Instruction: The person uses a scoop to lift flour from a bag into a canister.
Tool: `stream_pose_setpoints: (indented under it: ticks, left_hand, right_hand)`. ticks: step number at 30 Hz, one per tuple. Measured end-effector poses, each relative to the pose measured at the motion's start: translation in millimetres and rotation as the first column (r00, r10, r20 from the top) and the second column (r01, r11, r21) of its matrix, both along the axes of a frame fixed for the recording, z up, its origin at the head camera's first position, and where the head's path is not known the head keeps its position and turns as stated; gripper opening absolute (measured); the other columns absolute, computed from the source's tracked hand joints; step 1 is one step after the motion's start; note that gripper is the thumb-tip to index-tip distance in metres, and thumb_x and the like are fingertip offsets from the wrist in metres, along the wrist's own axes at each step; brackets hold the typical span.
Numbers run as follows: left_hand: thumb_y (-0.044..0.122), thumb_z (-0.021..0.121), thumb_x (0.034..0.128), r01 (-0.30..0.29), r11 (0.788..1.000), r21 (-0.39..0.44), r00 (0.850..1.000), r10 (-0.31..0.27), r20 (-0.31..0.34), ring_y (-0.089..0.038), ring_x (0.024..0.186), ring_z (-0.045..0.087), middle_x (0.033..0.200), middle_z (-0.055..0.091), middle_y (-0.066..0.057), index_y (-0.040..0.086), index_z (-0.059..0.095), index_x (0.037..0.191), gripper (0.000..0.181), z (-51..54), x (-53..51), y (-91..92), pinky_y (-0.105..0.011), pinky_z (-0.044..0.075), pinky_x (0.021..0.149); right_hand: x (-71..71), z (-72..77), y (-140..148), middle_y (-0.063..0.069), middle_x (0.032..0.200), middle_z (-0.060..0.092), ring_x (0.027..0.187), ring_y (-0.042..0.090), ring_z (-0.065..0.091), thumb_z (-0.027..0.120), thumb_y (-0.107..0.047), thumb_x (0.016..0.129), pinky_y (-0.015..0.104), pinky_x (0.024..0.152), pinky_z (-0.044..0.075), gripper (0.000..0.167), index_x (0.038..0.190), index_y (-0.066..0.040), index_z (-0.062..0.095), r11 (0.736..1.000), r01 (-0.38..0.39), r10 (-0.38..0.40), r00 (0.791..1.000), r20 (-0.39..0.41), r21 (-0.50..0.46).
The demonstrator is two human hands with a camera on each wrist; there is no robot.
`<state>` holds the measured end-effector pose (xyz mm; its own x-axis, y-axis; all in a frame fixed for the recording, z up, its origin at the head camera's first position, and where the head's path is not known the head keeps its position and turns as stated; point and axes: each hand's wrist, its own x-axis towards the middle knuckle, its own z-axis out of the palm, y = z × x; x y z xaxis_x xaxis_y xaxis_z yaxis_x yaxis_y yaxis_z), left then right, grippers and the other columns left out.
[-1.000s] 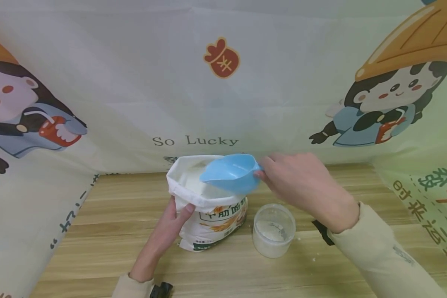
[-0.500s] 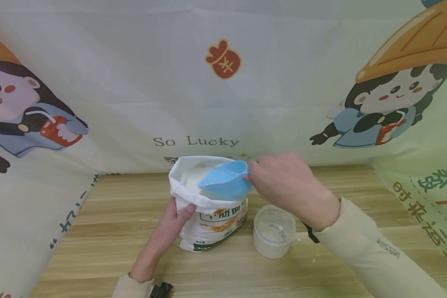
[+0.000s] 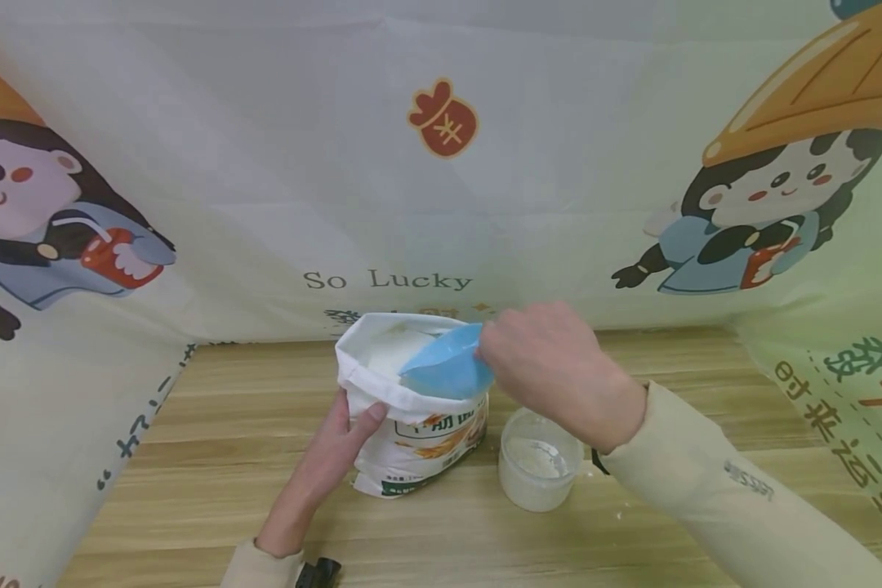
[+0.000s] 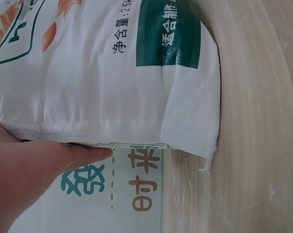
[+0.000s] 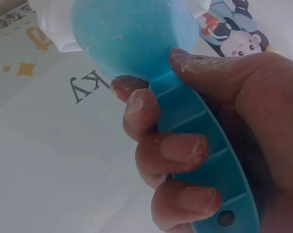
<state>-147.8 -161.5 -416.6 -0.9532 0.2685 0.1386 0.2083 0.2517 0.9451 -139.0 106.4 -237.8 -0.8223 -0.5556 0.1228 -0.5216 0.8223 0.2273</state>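
Note:
A white flour bag (image 3: 419, 453) stands upright with its mouth folded outward, and white flour (image 3: 388, 353) shows inside. My left hand (image 3: 344, 437) holds the bag's left side below the folded rim, thumb on the front; in the left wrist view part of the hand (image 4: 44, 162) lies along the bag's side. My right hand (image 3: 551, 363) grips a light blue scoop (image 3: 444, 366). Fingers and thumb wrap its ribbed handle (image 5: 185, 114), and flour dusts the thumb. The scoop's front end dips into the bag mouth, tip at the flour.
Right of the bag, a clear round plastic tub (image 3: 538, 482) stands with some white powder inside, partly below my right forearm. White specks lie on the wood-grain table (image 3: 632, 523) beside it. A printed cloth (image 3: 301, 188) rises behind and on both sides.
My right hand has moved left and slightly down with the scoop, bringing it lower into the bag mouth. My left hand keeps its place on the bag.

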Motion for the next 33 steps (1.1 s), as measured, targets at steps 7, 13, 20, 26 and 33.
stream_pose_setpoints:
  ticks: [7, 13, 20, 26, 33]
  left_hand:
    - [0.03, 0.05, 0.1084, 0.0, 1.0, 0.007, 1.0, 0.0, 0.0, -0.039, 0.141, 0.044, 0.152, 0.045, -0.015, 0.016, 0.023, 0.161, 0.061, 0.2, 0.0, 0.0, -0.069, 0.034, 0.112]
    - [0.028, 0.05, 0.1086, 0.0, 1.0, 0.014, 1.0, 0.0, -0.005, -0.039, 0.142, 0.043, 0.153, 0.045, -0.015, 0.015, 0.023, 0.161, 0.061, 1.0, 0.4, 0.8, -0.069, 0.034, 0.112]
    - [0.028, 0.051, 0.1085, 0.005, 1.0, 0.015, 1.0, -0.004, -0.014, -0.038, 0.142, 0.042, 0.153, 0.045, -0.014, 0.016, 0.025, 0.161, 0.06, 1.1, -0.3, 1.2, -0.071, 0.032, 0.113]
    - [0.028, 0.051, 0.1087, 0.008, 1.0, 0.015, 1.0, -0.008, -0.017, -0.038, 0.143, 0.041, 0.153, 0.045, -0.013, 0.018, 0.024, 0.162, 0.061, 0.7, -1.2, 1.3, -0.072, 0.031, 0.112]
    - [0.029, 0.052, 0.1082, -0.009, 1.0, 0.017, 1.0, 0.009, -0.006, -0.038, 0.144, 0.04, 0.154, 0.044, -0.012, 0.018, 0.024, 0.162, 0.061, 1.1, -0.9, 1.0, -0.071, 0.031, 0.112]
  right_hand:
    - [-0.6, -2.4, -5, -0.003, 0.059, 0.042, 0.054, 0.013, 0.032, 0.058, 0.01, 0.083, 0.024, 0.041, 0.032, 0.033, 0.064, -0.016, 0.056, 1.0, -0.021, 0.021, 0.999, -0.025, 0.018]
    - [-3.4, -6.6, -12, -0.002, 0.058, 0.038, 0.053, 0.012, 0.032, 0.057, 0.009, 0.083, 0.023, 0.041, 0.031, 0.032, 0.061, -0.015, 0.053, 1.0, -0.003, 0.003, 1.0, -0.024, 0.019]
    - [-5.4, -13.6, -24, -0.001, 0.06, 0.05, 0.054, 0.014, 0.038, 0.063, 0.002, 0.09, 0.029, 0.039, 0.042, 0.03, 0.064, -0.014, 0.058, 0.999, 0.033, -0.032, 0.999, -0.04, 0.021]
    - [-7.9, -19.6, -29, -0.002, 0.057, 0.043, 0.053, 0.013, 0.033, 0.063, 0.004, 0.088, 0.027, 0.039, 0.038, 0.034, 0.06, -0.014, 0.054, 1.0, 0.023, -0.023, 0.996, -0.092, -0.005]
    - [-12.5, -22.3, -33, -0.003, 0.056, 0.039, 0.052, 0.012, 0.032, 0.06, 0.003, 0.088, 0.027, 0.038, 0.036, 0.037, 0.058, -0.015, 0.05, 0.999, 0.045, -0.045, 0.996, -0.077, -0.009]
